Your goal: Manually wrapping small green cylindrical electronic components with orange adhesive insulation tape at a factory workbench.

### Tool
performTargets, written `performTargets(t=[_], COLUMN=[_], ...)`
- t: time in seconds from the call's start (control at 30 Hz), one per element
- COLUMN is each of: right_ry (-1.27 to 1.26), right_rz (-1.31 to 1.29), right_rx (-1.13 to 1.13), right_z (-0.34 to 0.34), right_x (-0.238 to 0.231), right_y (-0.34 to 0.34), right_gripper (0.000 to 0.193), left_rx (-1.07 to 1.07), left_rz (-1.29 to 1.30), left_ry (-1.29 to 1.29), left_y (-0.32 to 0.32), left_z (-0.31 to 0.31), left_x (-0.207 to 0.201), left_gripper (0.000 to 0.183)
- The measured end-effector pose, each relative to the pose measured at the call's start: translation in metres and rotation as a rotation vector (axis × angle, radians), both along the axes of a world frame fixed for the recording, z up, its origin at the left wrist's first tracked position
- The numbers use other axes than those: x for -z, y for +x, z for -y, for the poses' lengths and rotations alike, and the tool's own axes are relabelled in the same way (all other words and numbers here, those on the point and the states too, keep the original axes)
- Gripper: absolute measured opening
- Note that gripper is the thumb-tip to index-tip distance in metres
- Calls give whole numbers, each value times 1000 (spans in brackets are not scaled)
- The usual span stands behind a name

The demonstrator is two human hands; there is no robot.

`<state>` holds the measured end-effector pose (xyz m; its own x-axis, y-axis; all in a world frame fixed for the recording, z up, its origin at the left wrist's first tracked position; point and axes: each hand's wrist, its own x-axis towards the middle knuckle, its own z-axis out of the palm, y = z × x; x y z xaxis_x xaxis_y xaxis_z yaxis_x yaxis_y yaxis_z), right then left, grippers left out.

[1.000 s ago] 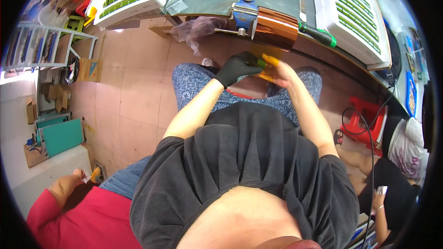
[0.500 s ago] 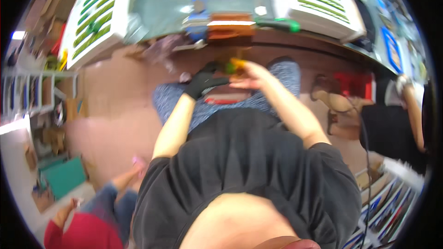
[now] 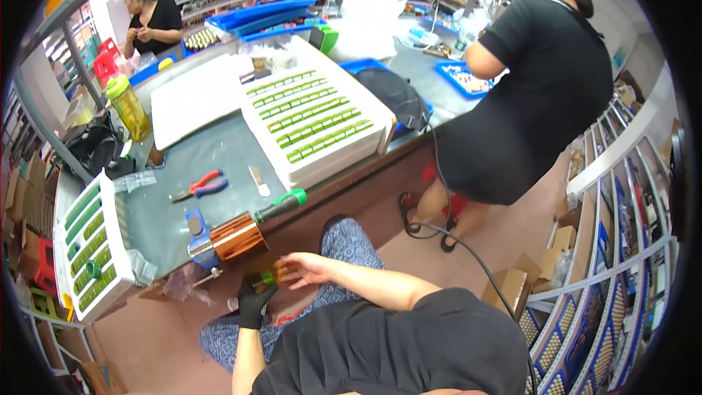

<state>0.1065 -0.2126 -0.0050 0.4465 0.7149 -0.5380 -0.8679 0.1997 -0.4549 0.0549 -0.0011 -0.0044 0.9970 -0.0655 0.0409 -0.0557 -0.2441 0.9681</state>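
Note:
My left hand (image 3: 253, 301), in a black glove, is closed around a small green piece (image 3: 268, 277) above my lap. Its far side is hidden by the glove. Close by on the right, my bare right hand (image 3: 306, 270) has its fingers spread, with nothing clearly seen in them. Just beyond both hands, a blue vise (image 3: 200, 241) at the bench edge carries a copper-coloured block (image 3: 240, 237). A tool with a green handle (image 3: 284, 205) lies beside that block. Something red (image 3: 289, 316) rests on my lap under the hands.
Red-and-blue pliers (image 3: 201, 186) lie on the grey bench (image 3: 164, 208). White foam trays hold rows of green pieces, one ahead (image 3: 333, 164) and one at left (image 3: 121, 238). A black cable (image 3: 479, 267) hangs at right, near a standing co-worker (image 3: 530, 95). Shelves (image 3: 621, 278) line the right.
The view has swung, so more of the bench and room shows. My right hand, earlier with fingers at a yellow-and-green thing, now has them spread. My left hand stays closed.

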Motion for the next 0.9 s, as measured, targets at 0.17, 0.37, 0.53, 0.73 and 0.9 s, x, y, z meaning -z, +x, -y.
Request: performTargets(t=[0.17,0.37,0.53,0.73,0.9], right_ry=[-258,-326,-387,-354,-322], right_rz=[722,610,519,585,746], right_rx=[-129,142,107,88,178], right_z=[-6,-38,-33,-30,-31], right_x=[-42,-18,-38,-32,-14], right_y=[-13,-15,-19,-14,-13], right_gripper=[43,25,30,31,22], left_rx=[-12,69,229,210,129], left_rz=[31,160,-144,-131,-157], left_ry=[90,246,-64,58,-105], left_y=[-1,-4,-7,1,1], left_z=[5,-7,-39,-21,-3], left_x=[-9,1,26,-12,-22], left_gripper=[40,44,56,47,36])
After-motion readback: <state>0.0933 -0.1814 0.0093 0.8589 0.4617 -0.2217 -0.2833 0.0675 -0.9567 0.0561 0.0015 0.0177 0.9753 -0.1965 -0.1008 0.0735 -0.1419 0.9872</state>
